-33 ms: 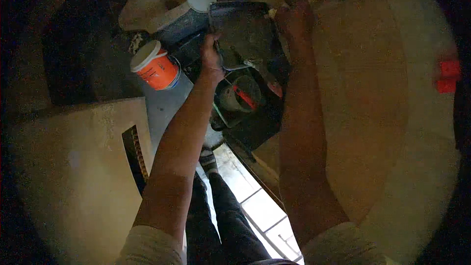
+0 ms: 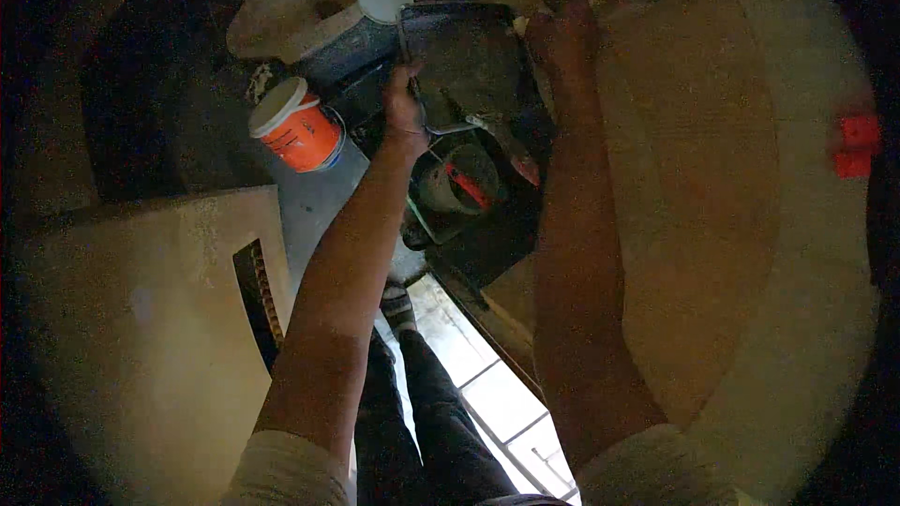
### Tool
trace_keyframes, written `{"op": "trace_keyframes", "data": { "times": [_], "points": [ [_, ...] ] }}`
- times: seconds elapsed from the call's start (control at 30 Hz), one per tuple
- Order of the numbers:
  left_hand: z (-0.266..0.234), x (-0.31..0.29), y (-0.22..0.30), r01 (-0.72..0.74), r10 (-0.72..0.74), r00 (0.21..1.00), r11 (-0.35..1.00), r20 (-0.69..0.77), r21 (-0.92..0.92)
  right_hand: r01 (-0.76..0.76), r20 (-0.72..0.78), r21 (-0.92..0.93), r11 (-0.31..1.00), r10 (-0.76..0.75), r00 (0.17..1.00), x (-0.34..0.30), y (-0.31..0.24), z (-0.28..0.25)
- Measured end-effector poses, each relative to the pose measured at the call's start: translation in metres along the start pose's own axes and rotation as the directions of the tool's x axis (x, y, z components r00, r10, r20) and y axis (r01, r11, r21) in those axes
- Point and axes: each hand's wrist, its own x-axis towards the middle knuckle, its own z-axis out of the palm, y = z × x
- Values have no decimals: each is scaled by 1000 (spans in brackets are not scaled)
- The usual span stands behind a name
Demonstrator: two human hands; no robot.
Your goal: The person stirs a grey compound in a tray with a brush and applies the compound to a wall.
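1. Dim light is spread over a tan wall (image 2: pixel 694 225), by which the right side of the scene is filled, beyond the right arm.
2. One dark tray-like container (image 2: pixel 459 37) is seen between the two hands. Its left edge is gripped by the left hand (image 2: pixel 403 111), whose fingers are curled closed on it; what lies inside is lost in shadow.
3. One thin metal rod (image 2: pixel 450 129) is seen bending rightward from beside the left wrist; whether it is also held cannot be told.
4. The right hand (image 2: pixel 564 36) is raised near the container's upper right corner, beside the wall. How far its fingers are closed, and on what, cannot be told.
5. One round pot (image 2: pixel 436 189) is set below and right of the left hand; one red-handled tool (image 2: pixel 467 185) is held in it, leaning.
6. One orange bucket (image 2: pixel 305 138) is stood left of the left hand. It is topped by one pale lid (image 2: pixel 278 108), so its contents are hidden.
7. One white round top (image 2: pixel 384 0) is seen above the left hand, near the container's upper left corner.
8. One red object (image 2: pixel 855 145), blurred, is seen far right of the right hand.
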Motion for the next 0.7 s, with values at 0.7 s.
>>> {"op": "trace_keyframes", "data": {
  "times": [0.7],
  "points": [
    [5, -9, 7, 71, -69, 997, 996, 32, -58, 85, 366, 239, 967, -171, 915, 9, 8, -42]
  ]
}}
